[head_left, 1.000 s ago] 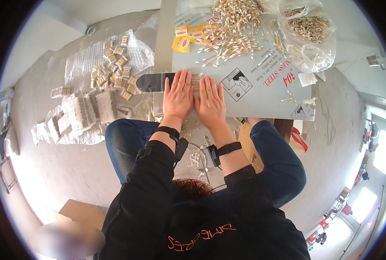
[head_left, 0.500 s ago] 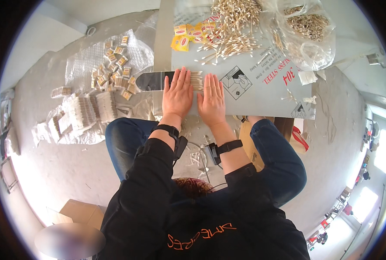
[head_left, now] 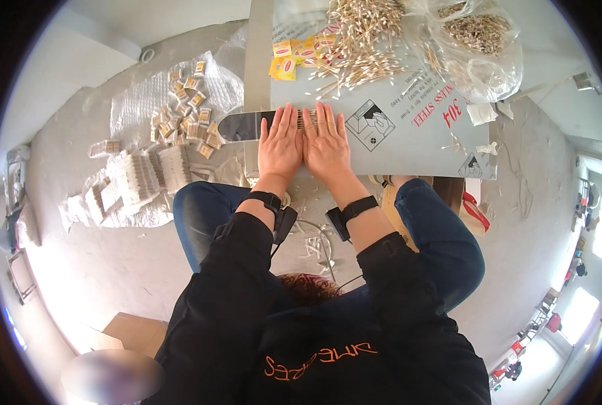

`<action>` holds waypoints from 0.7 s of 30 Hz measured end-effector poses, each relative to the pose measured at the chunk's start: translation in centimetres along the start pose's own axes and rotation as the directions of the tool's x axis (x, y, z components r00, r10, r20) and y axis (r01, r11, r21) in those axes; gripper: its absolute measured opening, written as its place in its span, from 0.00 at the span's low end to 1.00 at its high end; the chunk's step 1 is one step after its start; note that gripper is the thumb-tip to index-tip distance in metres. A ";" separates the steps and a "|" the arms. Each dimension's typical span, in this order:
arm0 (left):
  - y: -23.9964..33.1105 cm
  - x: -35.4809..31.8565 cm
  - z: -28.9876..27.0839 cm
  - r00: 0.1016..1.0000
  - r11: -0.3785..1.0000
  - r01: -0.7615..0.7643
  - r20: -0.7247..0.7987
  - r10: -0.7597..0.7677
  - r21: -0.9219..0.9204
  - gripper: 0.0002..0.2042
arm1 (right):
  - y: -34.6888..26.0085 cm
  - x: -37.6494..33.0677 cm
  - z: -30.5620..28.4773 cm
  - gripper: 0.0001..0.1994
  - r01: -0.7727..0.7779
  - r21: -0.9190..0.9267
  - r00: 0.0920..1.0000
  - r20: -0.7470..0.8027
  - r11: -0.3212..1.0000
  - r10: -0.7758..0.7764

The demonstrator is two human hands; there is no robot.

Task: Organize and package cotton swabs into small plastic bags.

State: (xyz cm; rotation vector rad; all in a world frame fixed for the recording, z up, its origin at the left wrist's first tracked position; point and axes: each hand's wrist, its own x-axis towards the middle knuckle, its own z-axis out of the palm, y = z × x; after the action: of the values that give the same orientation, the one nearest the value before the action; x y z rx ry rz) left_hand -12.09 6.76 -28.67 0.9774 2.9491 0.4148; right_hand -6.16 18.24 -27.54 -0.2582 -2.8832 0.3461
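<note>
Both my hands lie flat and side by side near the front edge of a grey table (head_left: 409,152). My left hand (head_left: 280,150) presses down with fingers stretched out, over the right end of a long dark strip with a rounded left end (head_left: 239,127). My right hand (head_left: 326,145) lies flat against it, palm down and fingers straight. A narrow row of wooden cotton swabs (head_left: 301,121) shows between the two hands; most of it is hidden under them. Beyond my fingers spreads a big heap of loose cotton swabs (head_left: 365,40).
Yellow packets (head_left: 284,67) lie left of the heap. A clear plastic bag of swabs (head_left: 483,34) sits at the far right. On the floor at left, bubble wrap (head_left: 135,101) bears small filled boxes (head_left: 193,121) and stacked white packs (head_left: 135,179). A cardboard box (head_left: 135,332) stands behind left.
My right hand has slid left until it lies beside my left hand, covering most of the swab row that showed between them. My left hand has barely moved.
</note>
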 end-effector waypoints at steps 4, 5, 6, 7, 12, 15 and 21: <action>0.0 0.1 0.1 0.997 1.000 -0.003 -0.083 0.004 0.007 0.25 | 0.0 -0.1 0.0 0.26 -0.011 0.010 1.000 -0.012 1.000 0.011; 0.1 0.0 0.1 0.996 1.000 -0.010 -0.091 0.011 0.011 0.25 | 0.0 -0.1 0.1 0.26 -0.020 0.009 1.000 0.009 1.000 0.020; 0.2 -0.3 0.2 0.997 0.999 0.022 -0.076 -0.020 0.026 0.25 | 0.1 -0.1 0.1 0.26 -0.029 0.010 0.999 0.030 1.000 0.029; 0.1 -0.6 0.1 0.997 0.998 0.055 -0.058 -0.052 0.042 0.26 | 0.0 -0.1 0.0 0.26 -0.031 0.012 0.999 0.023 0.999 0.031; -0.5 -0.4 0.4 0.997 0.999 0.002 -0.077 -0.006 -0.048 0.26 | -0.1 -0.2 0.0 0.27 -0.020 0.026 1.000 -0.005 0.999 0.020; -0.7 -0.2 0.4 0.997 0.999 -0.019 -0.070 0.016 -0.041 0.27 | -0.1 -0.1 0.4 0.27 -0.034 0.015 0.999 -0.015 0.999 0.034; -1.0 -0.2 0.0 0.999 0.999 -0.023 -0.027 0.022 -0.027 0.26 | -0.7 0.0 0.2 0.27 -0.061 0.039 0.998 -0.006 0.997 0.061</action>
State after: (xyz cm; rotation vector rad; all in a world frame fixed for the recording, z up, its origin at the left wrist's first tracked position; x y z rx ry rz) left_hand -12.56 5.90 -28.94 1.0108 2.9503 0.4711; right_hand -6.32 17.53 -27.52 -0.3401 -2.8629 0.4109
